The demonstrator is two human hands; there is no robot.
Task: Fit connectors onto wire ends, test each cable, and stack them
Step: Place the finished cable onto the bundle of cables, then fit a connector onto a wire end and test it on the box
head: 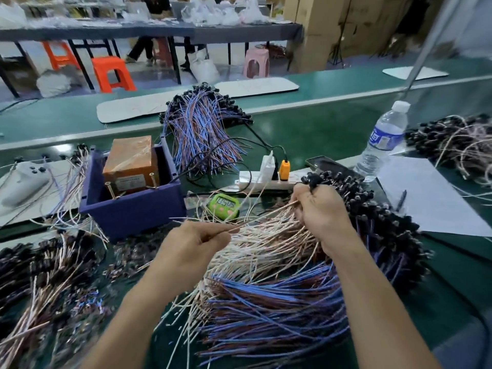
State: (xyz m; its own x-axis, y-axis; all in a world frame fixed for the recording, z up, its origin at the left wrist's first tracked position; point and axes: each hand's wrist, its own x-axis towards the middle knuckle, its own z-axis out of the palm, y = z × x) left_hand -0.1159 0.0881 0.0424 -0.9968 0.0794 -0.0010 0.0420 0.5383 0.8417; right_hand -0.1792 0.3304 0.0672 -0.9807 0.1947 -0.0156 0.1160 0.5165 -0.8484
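Clutter crowds the green tabletop (319, 129) around the heap of pale and blue wires (266, 275): purple plastic box (133, 211), green digital timer (223, 203), white power strip (255, 183), clear water bottle (383, 139). The left hand (197, 246) has its grip pinched on a thin pale wire (266, 215); the right hand (319, 211) has its grip clamped on black connector ends (311, 180). The piles at left are blurred.

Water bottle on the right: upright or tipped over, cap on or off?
Upright, cap on. The water bottle stands on its base beside the white sheet, and the white cap sits on its neck.
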